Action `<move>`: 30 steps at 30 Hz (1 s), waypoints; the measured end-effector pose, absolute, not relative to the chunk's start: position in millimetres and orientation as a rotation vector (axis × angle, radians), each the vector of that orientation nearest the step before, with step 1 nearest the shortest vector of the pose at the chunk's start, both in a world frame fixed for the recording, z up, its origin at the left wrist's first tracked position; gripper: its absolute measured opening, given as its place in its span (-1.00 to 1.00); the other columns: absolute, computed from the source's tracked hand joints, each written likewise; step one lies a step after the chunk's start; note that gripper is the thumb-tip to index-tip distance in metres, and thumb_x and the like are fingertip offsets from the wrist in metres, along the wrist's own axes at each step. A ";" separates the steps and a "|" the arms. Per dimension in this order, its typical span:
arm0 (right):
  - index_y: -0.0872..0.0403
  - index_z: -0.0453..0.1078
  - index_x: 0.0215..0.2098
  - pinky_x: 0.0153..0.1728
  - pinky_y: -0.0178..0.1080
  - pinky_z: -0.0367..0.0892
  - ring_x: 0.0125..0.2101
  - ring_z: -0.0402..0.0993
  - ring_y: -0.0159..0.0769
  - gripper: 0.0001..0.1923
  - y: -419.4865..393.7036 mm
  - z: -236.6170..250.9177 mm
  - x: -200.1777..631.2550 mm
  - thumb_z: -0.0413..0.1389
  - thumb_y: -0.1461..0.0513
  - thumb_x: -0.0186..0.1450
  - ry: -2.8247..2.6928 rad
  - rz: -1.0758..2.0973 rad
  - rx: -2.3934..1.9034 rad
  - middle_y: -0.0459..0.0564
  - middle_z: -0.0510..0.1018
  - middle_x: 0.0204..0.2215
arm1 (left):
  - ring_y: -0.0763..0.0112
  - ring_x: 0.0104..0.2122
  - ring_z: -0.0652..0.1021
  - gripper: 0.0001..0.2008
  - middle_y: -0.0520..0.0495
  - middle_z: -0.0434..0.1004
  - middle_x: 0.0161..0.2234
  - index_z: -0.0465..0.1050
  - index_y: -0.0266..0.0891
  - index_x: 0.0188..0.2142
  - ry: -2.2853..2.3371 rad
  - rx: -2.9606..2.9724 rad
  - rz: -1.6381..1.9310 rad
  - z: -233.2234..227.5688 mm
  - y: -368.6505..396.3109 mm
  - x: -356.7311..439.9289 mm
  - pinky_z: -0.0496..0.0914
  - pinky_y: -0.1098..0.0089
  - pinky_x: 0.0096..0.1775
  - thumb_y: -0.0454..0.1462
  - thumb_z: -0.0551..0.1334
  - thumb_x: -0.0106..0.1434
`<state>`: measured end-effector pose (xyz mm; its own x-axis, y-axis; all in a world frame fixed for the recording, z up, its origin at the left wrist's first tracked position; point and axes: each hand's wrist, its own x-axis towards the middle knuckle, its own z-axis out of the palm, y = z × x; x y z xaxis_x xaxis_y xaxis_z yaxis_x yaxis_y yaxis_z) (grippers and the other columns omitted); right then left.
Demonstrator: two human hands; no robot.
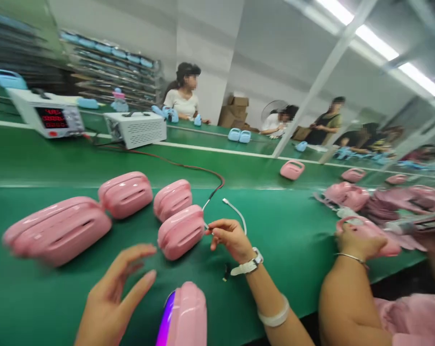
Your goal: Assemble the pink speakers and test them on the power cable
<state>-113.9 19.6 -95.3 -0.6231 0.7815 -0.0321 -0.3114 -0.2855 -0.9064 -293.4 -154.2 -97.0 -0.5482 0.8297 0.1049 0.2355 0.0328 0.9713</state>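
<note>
The green desk carried four pink cases, the nearest pink case touching the right hand, whose grip pinched a white cable beside that case. Left hand hovered below it, grip open, empty.

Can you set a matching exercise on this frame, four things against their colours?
Things:
1. casing by the right hand
2. cable at the right hand's fingers
3. wrist strap
4. belt surface

Colours:
a. green
b. pink
c. white, on the wrist
d. white, looping over the belt

Pairs: 1-b, 2-d, 3-c, 4-a
</note>
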 end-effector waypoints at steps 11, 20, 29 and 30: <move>0.13 0.52 -0.42 -0.67 -0.43 0.31 -0.68 0.36 -0.52 -0.67 14.4 -90.6 -114.1 0.41 0.13 -0.09 -1.220 1.833 -0.754 -0.07 0.58 -0.49 | 0.37 -0.38 0.45 -0.52 -0.02 0.41 -0.27 0.50 -0.19 -0.19 1.727 1.365 1.296 -64.1 -99.3 -289.8 0.43 0.42 -0.41 -0.11 0.46 -0.14; 0.15 0.42 -0.50 -0.81 -0.46 0.14 -0.82 0.22 -0.54 -0.67 11.1 -95.6 -115.4 0.37 0.13 -0.11 -1.172 1.825 -0.905 -0.16 0.47 -0.67 | 0.45 -0.54 0.28 -0.52 0.05 0.21 -0.59 0.48 -0.32 -0.30 1.228 1.081 1.580 -90.7 -52.5 -294.8 0.21 0.43 -0.44 0.08 0.13 0.12; 0.15 0.37 -0.40 -0.75 -0.45 0.27 -0.78 0.38 -0.42 -0.69 4.5 -85.6 -110.5 0.28 0.18 -0.06 -1.228 1.903 -0.952 -0.07 0.55 -0.66 | 0.32 -0.26 0.44 -0.56 -0.06 0.46 -0.24 0.44 -0.26 -0.03 1.312 1.181 1.545 -114.3 -52.2 -288.3 0.29 0.40 -0.23 -0.12 0.26 0.13; 0.16 0.38 -0.38 -0.73 -0.44 0.30 -0.76 0.41 -0.40 -0.68 3.9 -83.7 -109.1 0.28 0.17 -0.05 -1.249 1.914 -0.948 -0.06 0.56 -0.64 | 0.32 -0.26 0.44 -0.56 -0.06 0.47 -0.23 0.44 -0.25 -0.02 1.327 1.186 1.537 -115.2 -52.3 -289.1 0.29 0.41 -0.24 -0.11 0.26 0.13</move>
<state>-109.1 3.9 -83.7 -0.5235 0.8240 -0.2167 -0.1333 -0.3304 -0.9344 -289.1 -52.3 -115.2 -0.2705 0.9492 0.1609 0.0211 -0.1612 0.9867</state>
